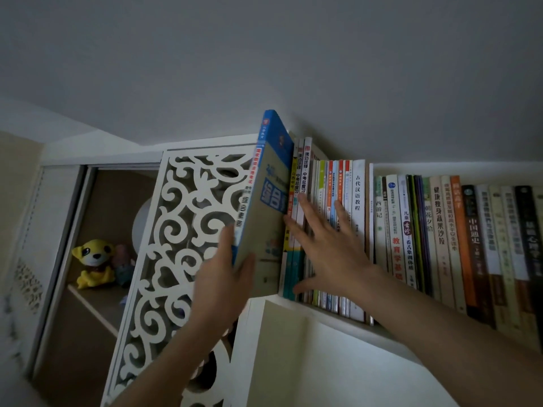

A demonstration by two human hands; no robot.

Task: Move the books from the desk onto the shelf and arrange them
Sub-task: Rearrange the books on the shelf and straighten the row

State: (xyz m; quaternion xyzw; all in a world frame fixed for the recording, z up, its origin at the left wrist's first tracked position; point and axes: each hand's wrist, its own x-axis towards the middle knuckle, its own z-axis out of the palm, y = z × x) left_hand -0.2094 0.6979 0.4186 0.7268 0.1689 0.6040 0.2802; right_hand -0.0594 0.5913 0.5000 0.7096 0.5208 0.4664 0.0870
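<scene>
**Blue Volume Going In at the End of the Row**

The left hand [226,277] has the blue book [264,207] by its lower corner, thumb up along the spine side and fingers wrapped across the cover, clamped on it. The book stands nearly upright, leaning a touch, its top well clear above its neighbours, right at the left end of the packed row of books [332,218].

Over to the right hand [326,245]: it holds nothing, fingers spread flat and straight against the spines, fingertips pressing on the first few volumes beside the blue one. That looks like bracing, holding the row back so a gap stays open at the end.

The shelf [320,315] is crowded. A second run of spines continues to the right past a thin divider [370,207]. To the left stands a white carved panel [182,236], and beyond it an open cubby with a yellow plush toy [94,262].

How will this book handle? It looks a thick, tall paperback, a fair weight for one hand, with a glossy cover that could slip and a soft body that may bow if pushed from one corner. A grip low on the spine edge suits it, with the push going along the bottom edge so it slides on the shelf rather than tipping. The neighbours are thin and floppy; they may sag into the gap if the right hand lets go early.
</scene>
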